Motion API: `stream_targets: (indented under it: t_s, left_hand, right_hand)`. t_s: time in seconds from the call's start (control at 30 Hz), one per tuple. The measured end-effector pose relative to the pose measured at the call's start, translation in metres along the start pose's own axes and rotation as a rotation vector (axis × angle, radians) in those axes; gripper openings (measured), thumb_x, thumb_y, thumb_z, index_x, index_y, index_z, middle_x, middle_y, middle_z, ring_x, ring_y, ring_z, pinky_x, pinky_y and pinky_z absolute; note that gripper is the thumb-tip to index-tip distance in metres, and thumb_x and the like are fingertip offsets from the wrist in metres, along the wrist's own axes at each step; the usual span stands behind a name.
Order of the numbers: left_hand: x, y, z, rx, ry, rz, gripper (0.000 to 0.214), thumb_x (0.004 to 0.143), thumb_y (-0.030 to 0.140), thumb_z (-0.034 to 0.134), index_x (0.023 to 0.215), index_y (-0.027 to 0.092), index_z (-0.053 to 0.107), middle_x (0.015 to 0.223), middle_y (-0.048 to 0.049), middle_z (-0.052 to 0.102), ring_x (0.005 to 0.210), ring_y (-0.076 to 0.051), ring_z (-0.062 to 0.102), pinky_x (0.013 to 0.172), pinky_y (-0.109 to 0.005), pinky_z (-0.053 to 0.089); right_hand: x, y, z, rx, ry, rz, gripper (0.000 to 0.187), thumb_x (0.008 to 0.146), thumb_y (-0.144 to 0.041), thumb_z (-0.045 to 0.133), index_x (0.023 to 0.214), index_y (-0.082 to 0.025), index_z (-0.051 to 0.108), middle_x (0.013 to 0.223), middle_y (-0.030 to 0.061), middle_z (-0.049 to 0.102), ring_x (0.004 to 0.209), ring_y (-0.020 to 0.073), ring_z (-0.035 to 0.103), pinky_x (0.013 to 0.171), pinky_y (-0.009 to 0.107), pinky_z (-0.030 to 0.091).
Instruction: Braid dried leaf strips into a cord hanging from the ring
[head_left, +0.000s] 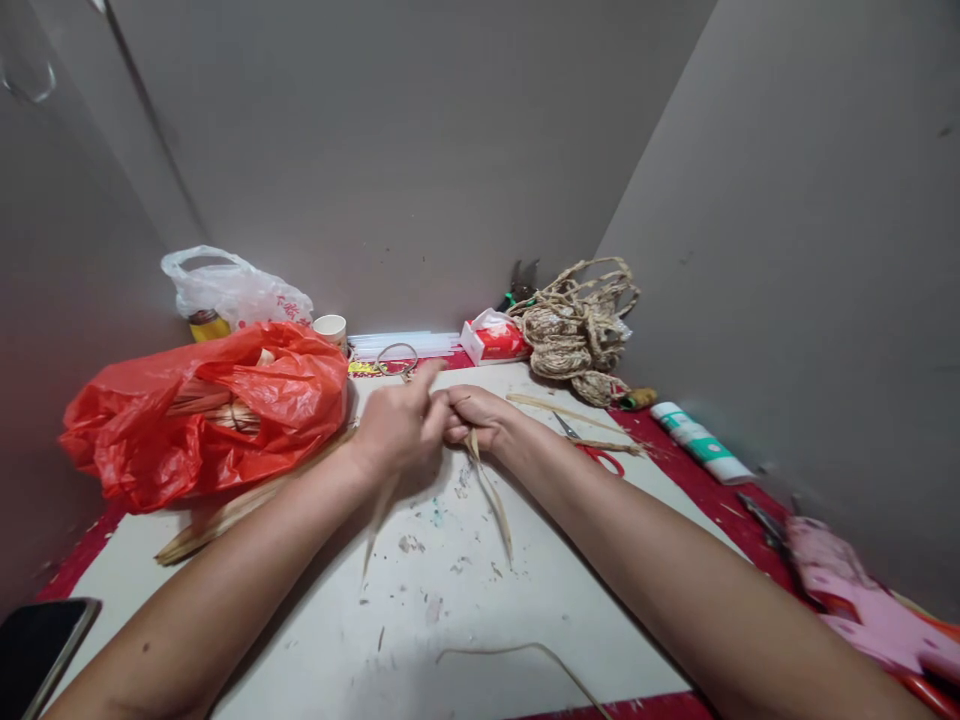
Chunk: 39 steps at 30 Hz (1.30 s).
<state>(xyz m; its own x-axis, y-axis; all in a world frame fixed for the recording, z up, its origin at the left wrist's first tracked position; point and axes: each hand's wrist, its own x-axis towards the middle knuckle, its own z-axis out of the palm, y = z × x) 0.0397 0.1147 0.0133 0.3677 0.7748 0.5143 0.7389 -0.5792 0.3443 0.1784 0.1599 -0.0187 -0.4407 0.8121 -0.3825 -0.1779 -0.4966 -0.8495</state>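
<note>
My left hand [397, 425] and my right hand [476, 415] meet above the middle of a white board [427, 620]. The right hand is closed on a pale dried plant strip [491, 490], whose loose end hangs down toward the board. The left hand is partly closed, its index finger stretched out and its thumb against the right fingers. A second strip end [377, 525] hangs below the left hand. Where the strips meet between the fingers is hidden. Just behind the left hand stands a thin round loop [396, 360].
At left lies a red plastic bag [225, 420] of dried fibre, with a white bag [232, 290] behind. Coiled straw rope [574, 330], a tissue pack [495, 338] and red-handled scissors [604, 458] lie right. A pink glue gun [862, 600] and phone [45, 650] flank the board.
</note>
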Motion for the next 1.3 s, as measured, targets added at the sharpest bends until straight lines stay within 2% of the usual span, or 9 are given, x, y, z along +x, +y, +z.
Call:
stream_targets:
  t_s: [0.07,0.13,0.3,0.47,0.6,0.73,1.03,1.2,1.3]
  left_hand:
    - [0.008,-0.016,0.000,-0.180,0.188,-0.148,0.025,0.082,0.026,0.044,0.100,0.016,0.059,0.069,-0.0029,0.062,0.063,-0.013,0.057,0.061,-0.023,0.042]
    - [0.014,-0.033,0.006,-0.403,0.202,-0.327,0.015,0.079,0.023,0.046,0.079,0.015,0.058,0.066,-0.0026,0.061,0.060,-0.012,0.057,0.057,-0.021,0.042]
    - [0.016,-0.043,0.023,-0.924,-0.207,-0.722,0.014,0.076,0.024,0.052,0.066,0.014,0.053,0.061,-0.0018,0.060,0.046,-0.009,0.052,0.047,-0.021,0.042]
    - [0.015,-0.029,0.017,-1.045,-0.214,-0.768,0.009,0.074,0.018,0.057,0.068,0.014,0.052,0.058,0.0008,0.057,0.045,-0.007,0.051,0.046,-0.018,0.043]
    - [0.016,-0.029,0.011,-1.206,-0.393,-0.830,0.004,0.072,0.012,0.058,0.070,0.011,0.055,0.059,-0.0010,0.057,0.048,-0.008,0.053,0.050,-0.023,0.050]
    - [0.018,-0.037,0.010,-1.310,-0.426,-0.873,0.008,0.070,0.004,0.059,0.073,0.010,0.055,0.061,-0.0027,0.058,0.051,-0.008,0.055,0.054,-0.024,0.052]
    - [0.013,-0.042,0.023,-0.988,-0.398,-0.592,0.004,0.078,0.012,0.049,0.075,0.014,0.050,0.060,0.0022,0.051,0.044,-0.005,0.042,0.044,-0.018,0.036]
    - [0.016,-0.046,0.028,-0.625,-0.310,-0.363,0.010,0.073,0.012,0.044,0.066,0.015,0.049,0.060,0.0025,0.050,0.057,-0.009,0.044,0.056,-0.020,0.034]
    - [0.018,-0.047,0.023,-0.581,-0.374,-0.333,0.014,0.072,0.012,0.040,0.066,0.015,0.052,0.061,0.0021,0.051,0.060,-0.011,0.045,0.059,-0.021,0.035]
  right_hand:
    - [-0.003,-0.004,-0.003,0.037,-0.049,0.055,0.017,0.078,-0.012,0.047,0.062,-0.015,0.042,0.041,-0.0104,0.024,0.033,0.0017,0.014,0.028,0.011,0.015]
    - [-0.004,-0.007,-0.005,0.076,-0.085,0.090,0.014,0.080,-0.010,0.044,0.067,-0.013,0.047,0.042,-0.0109,0.022,0.033,0.0015,0.012,0.028,0.010,0.014]
    - [-0.001,-0.006,-0.010,0.089,-0.150,0.102,0.013,0.081,-0.010,0.045,0.068,-0.013,0.046,0.045,-0.0110,0.020,0.034,0.0013,0.012,0.028,0.009,0.016]
    - [0.001,-0.006,-0.013,0.066,-0.189,0.100,0.013,0.081,-0.012,0.048,0.068,-0.013,0.046,0.046,-0.0107,0.020,0.035,0.0016,0.012,0.029,0.009,0.017]
    - [0.001,-0.006,-0.014,0.036,-0.174,0.091,0.015,0.078,-0.011,0.051,0.065,-0.013,0.044,0.047,-0.0101,0.022,0.037,0.0013,0.012,0.029,0.009,0.017]
    - [-0.003,-0.009,-0.016,0.019,-0.201,0.096,0.019,0.077,-0.013,0.053,0.063,-0.015,0.040,0.047,-0.0102,0.022,0.038,0.0014,0.011,0.031,0.009,0.017]
    - [-0.009,-0.014,-0.019,-0.168,-0.265,0.085,0.011,0.076,-0.016,0.055,0.069,-0.013,0.047,0.048,-0.0106,0.024,0.038,0.0011,0.011,0.032,0.010,0.012]
    - [-0.009,-0.014,-0.018,-0.199,-0.272,0.060,0.021,0.076,-0.019,0.057,0.063,-0.016,0.040,0.048,-0.0103,0.025,0.037,0.0009,0.013,0.033,0.011,0.011]
    - [-0.008,-0.012,-0.018,-0.234,-0.267,0.062,0.019,0.076,-0.020,0.058,0.065,-0.015,0.043,0.047,-0.0106,0.025,0.037,0.0009,0.013,0.033,0.011,0.010]
